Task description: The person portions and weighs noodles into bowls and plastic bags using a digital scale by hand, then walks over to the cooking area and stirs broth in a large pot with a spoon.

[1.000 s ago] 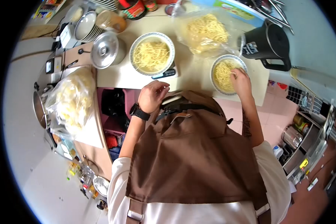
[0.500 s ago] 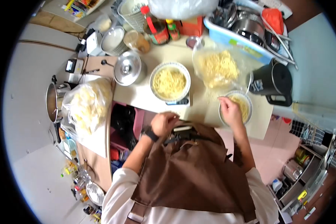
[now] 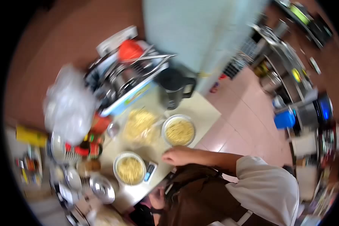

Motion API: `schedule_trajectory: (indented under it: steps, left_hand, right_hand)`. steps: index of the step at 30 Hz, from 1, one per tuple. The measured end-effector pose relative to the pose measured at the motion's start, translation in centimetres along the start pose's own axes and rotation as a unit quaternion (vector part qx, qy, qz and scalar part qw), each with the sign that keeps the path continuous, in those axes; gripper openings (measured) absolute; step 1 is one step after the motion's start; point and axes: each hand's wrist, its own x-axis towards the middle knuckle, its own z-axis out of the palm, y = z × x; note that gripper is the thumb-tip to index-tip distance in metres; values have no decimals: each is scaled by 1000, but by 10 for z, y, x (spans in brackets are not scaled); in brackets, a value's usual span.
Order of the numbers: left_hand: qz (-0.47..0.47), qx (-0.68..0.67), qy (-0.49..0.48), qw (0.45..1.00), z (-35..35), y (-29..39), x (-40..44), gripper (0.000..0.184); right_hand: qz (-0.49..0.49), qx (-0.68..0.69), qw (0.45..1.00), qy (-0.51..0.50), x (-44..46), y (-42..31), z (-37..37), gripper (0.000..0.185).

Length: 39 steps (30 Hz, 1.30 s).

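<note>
Right hand (image 3: pixel 177 155), fingers pressed together, sits at 6 o'clock of the round noodle bowl (image 3: pixel 164 129); bare counter (image 3: pixel 206 115) separates bowl from the 2 o'clock corner; left hand (image 3: pixel 158 197) blurred, grip I cannot tell.

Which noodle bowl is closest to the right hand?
The bowl beside the black jug, its rim right by the right hand. The other bowl sits farther off, next to the blue-and-white gadget.
</note>
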Motion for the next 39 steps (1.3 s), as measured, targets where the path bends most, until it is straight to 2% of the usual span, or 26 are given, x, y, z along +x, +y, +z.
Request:
schedule_trajectory:
  steps: [1,3,5,8,12,14,15,17,19,20,21,22,23,25,26,27,29,32,34,36,38,39]
  left_hand:
    - [-50,25,-49,997,-6,12,5,21]
    - [-78,-69,-112,988,0,49,23,19]
    - [-52,-27,-170,984,6,86,37,17]
    - [-14,22,-240,970,31,72,71,15]
    - [62,97,-331,937,131,107,108,17]
    - [41,133,-377,915,197,129,121,20]
    - [23,135,-404,905,233,141,124,21]
    - [216,237,-318,892,316,99,128,21]
    - [105,178,-457,865,384,136,160,21]
    - [70,163,-458,871,410,132,168,20]
    - [37,141,-457,878,448,126,178,20]
    - [14,190,-440,878,496,128,183,19]
    - [-53,106,-457,882,519,80,209,19]
    - [-77,260,-472,839,534,42,247,21]
    - [-54,254,-459,850,534,-27,277,25]
    - [-31,248,-446,860,545,-40,291,28]
    - [-115,371,-453,803,557,-2,290,30]
    - [-144,424,-465,763,613,38,311,33]
    - [-134,444,-481,744,663,62,343,35]
    - [-104,450,-504,730,728,95,383,37]
    - [-51,448,-520,725,799,121,427,39]
    - [-13,434,-520,735,845,139,453,40]
  right_hand:
    - [13,3,1000,-6,-18,5,1,16]
    - [87,-27,996,-22,-67,24,3,18]
    - [145,-46,988,-17,-117,44,22,20]
    - [222,-18,974,51,-191,64,20,23]
    - [318,31,937,140,-275,106,18,27]
    - [359,25,922,143,-315,141,21,29]
    - [349,59,921,164,-338,163,24,31]
    - [369,87,908,180,-389,192,3,32]
    - [393,101,893,195,-445,215,-41,32]
    - [436,97,875,186,-472,219,-68,32]
    - [414,70,879,226,-505,237,-82,32]
    - [447,56,854,260,-551,261,-111,31]
    - [473,47,829,294,-576,274,-140,31]
    - [498,69,795,338,-613,287,-189,31]
    - [508,81,778,360,-631,301,-206,30]
    - [513,85,767,375,-647,322,-223,30]
    - [527,94,741,406,-670,355,-243,31]
    - [533,144,718,424,-690,427,-244,30]
    - [544,192,706,411,-703,480,-216,28]
    - [609,233,668,359,-723,517,-180,27]
    - [542,184,798,186,-773,546,-128,29]
    - [554,190,804,105,-792,553,-105,30]
